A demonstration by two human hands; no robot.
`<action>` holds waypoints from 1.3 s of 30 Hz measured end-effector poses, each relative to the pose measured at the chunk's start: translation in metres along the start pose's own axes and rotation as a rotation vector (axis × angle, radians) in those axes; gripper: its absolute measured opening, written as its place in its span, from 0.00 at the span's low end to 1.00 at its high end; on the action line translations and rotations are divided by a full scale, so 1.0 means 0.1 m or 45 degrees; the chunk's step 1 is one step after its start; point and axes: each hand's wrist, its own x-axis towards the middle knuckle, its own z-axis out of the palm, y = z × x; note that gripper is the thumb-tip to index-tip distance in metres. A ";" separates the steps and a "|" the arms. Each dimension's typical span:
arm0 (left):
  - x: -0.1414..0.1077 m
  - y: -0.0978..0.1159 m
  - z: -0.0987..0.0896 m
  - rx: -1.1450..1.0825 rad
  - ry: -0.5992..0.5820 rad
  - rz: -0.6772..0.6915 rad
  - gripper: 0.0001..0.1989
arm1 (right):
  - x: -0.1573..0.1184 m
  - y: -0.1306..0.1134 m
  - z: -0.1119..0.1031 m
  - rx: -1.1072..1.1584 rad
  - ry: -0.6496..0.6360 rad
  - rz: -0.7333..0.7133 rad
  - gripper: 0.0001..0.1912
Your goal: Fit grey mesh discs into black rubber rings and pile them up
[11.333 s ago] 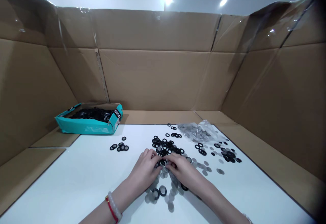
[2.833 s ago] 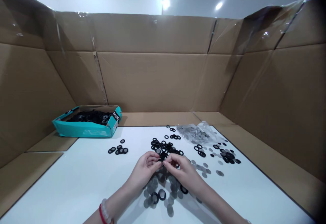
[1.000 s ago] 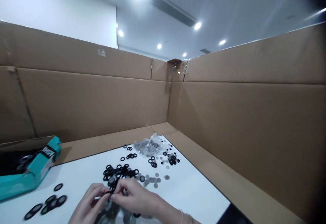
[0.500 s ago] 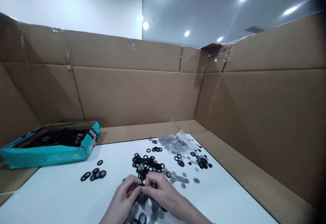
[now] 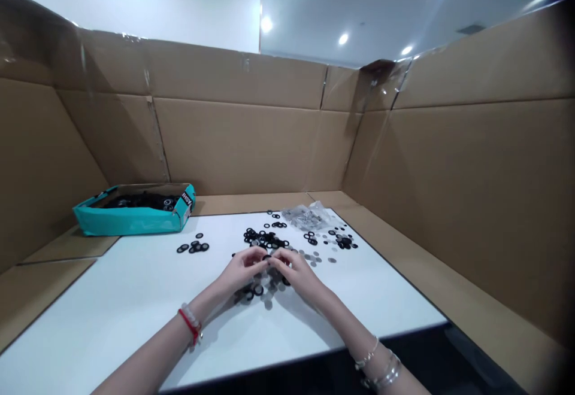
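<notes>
A white tabletop (image 5: 135, 317) fills the lower part of my view, walled along its far and side edges by brown cardboard panels (image 5: 224, 143). Near its far left corner sits an open teal box (image 5: 126, 225) full of black rings (its printed label is too small to read in full). Toward the far right corner lies a clear plastic bag (image 5: 308, 216) of grey discs, with a loose scatter of black rings and grey discs (image 5: 344, 241) just beside it. A large cluster of black rings (image 5: 265, 238) lies mid-table, straight ahead of my hands, and a small group of rings (image 5: 193, 246) lies to its left. My left hand (image 5: 242, 269) and right hand (image 5: 296, 272) curve inward, closed loosely, fingertips meeting at mid-table above a mixed pile of rings and discs (image 5: 269, 284). Both hands are equally near that pile, which lies just under them, on the side toward me. A small dark ring (image 5: 268, 257) shows between my fingertips, but I cannot tell whether either hand is gripping it.
</notes>
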 end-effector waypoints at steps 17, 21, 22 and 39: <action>-0.01 -0.06 -0.20 -0.127 0.015 -0.096 0.14 | 0.23 -0.03 0.04 -0.056 -0.164 -0.092 0.11; -0.02 -0.04 -0.22 -0.112 -0.014 -0.051 0.13 | 0.20 -0.02 0.03 -0.059 -0.178 -0.094 0.10; -0.01 -0.04 -0.22 -0.107 -0.010 -0.037 0.13 | 0.19 -0.02 0.02 -0.063 -0.180 -0.090 0.11; 0.16 0.05 -0.25 -0.202 0.060 -0.241 0.17 | 0.46 0.01 0.00 -0.058 -0.140 -0.070 0.13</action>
